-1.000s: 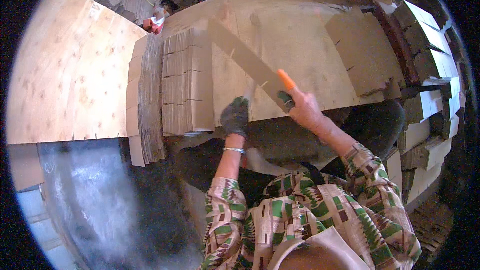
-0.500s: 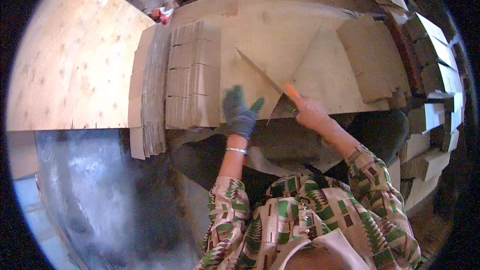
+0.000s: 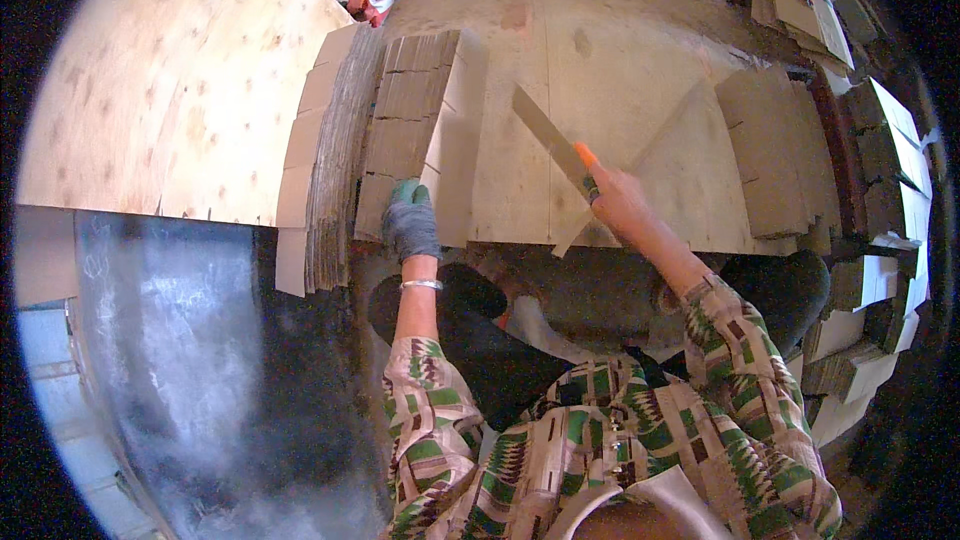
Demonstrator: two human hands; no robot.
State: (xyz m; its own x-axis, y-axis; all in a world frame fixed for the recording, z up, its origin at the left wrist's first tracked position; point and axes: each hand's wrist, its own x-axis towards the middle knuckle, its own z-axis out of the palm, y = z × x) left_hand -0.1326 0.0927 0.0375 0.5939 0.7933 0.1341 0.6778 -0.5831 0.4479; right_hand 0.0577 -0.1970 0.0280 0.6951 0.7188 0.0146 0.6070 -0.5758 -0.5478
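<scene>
My left hand (image 3: 411, 225), in a grey glove with green fingertips, is at the near end of a stack of slotted brown cardboard pieces (image 3: 408, 105). Its fingers curl over the stack's right edge; the thumb is hard to see. In my bare right hand (image 3: 622, 202) is a long knife (image 3: 548, 128), its flat blade slanting up to the left above the plywood board (image 3: 600, 60). An orange cover (image 3: 585, 154) shows on a finger along the blade. Most of the handle is hidden in the fist.
Left of the stack stands another row of cardboard pieces (image 3: 335, 155), beside a pale wooden panel (image 3: 180, 90). Slotted cardboard (image 3: 765, 150) lies at the board's right end. More cardboard bundles (image 3: 880, 285) are piled at far right. A small strip (image 3: 568, 238) sticks out past the board's near edge.
My left hand has moved left from over the bare board onto the cardboard stack, which now sits more tilted. My right hand keeps the knife, and the blade points more steeply away.
</scene>
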